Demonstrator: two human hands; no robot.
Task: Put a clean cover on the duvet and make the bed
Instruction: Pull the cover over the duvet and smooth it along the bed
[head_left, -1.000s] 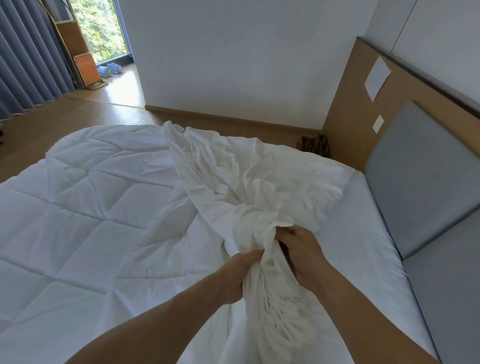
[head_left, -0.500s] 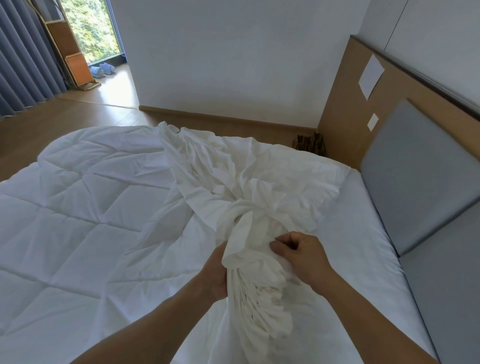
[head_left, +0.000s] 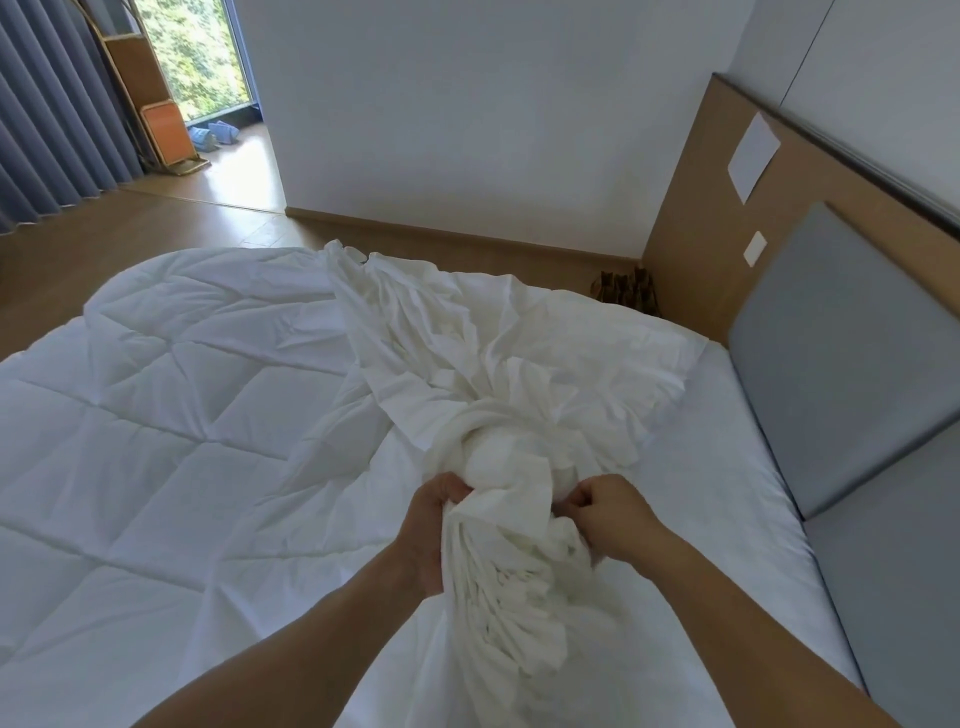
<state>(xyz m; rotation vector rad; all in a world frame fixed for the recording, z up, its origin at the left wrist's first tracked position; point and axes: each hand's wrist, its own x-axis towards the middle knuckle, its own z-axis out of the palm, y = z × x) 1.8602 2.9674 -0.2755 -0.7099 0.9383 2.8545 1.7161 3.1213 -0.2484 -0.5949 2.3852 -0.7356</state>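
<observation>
1. A bare mattress (head_left: 727, 493) strip runs beside the headboard (head_left: 831, 338); open floor (head_left: 156, 223) lies beyond the far edge.
2. The bunched cover (head_left: 493, 395) lies on the duvet (head_left: 182, 415), running far-to-near.
3. The left grip (head_left: 431, 535) and right grip (head_left: 613, 519) clutch its near end.

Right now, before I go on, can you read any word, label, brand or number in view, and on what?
No text can be read.
White paper sheet on the brown wooden wall panel: looks blank.
Small white rectangular plate below it: no marks legible.
Crumpled white duvet cover: no tag or print shows.
</observation>
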